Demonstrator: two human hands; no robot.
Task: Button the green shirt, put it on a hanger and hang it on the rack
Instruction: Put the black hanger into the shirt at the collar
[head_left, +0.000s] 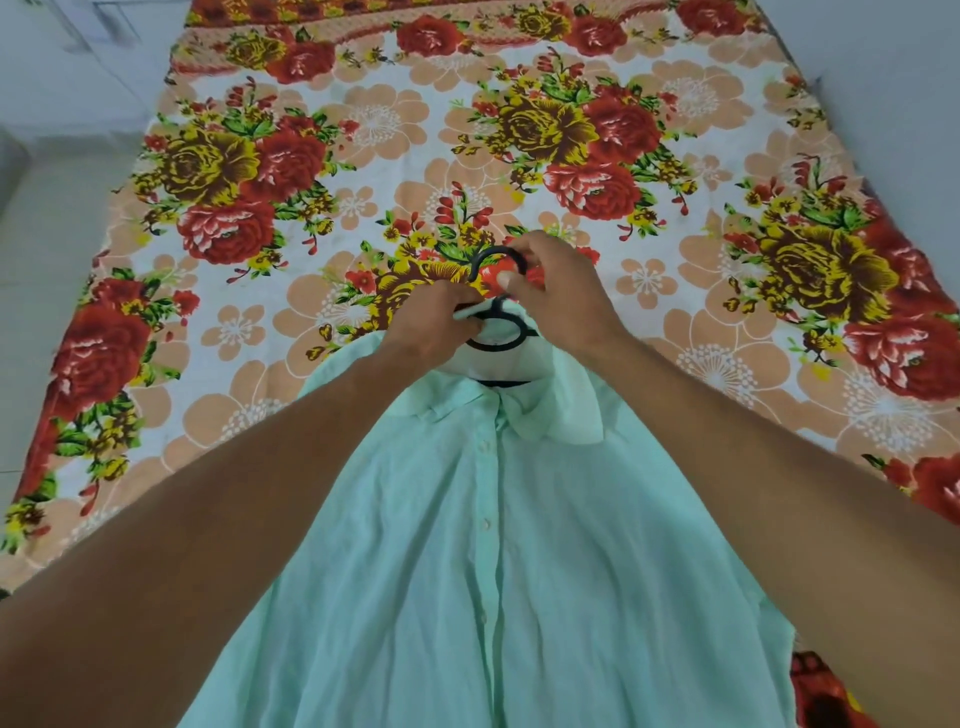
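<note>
The pale green shirt lies front up on the bed, its placket buttoned down the middle and its collar toward the far side. A black hanger sits inside the neck, and its hook sticks out past the collar. My left hand grips the collar edge and the hanger's neck. My right hand is closed on the hook. The hanger's shoulders are hidden under the cloth. No rack is in view.
A floral bedsheet with red and yellow roses covers the bed. Pale floor shows on the left, and more of it lies past the bed's right edge.
</note>
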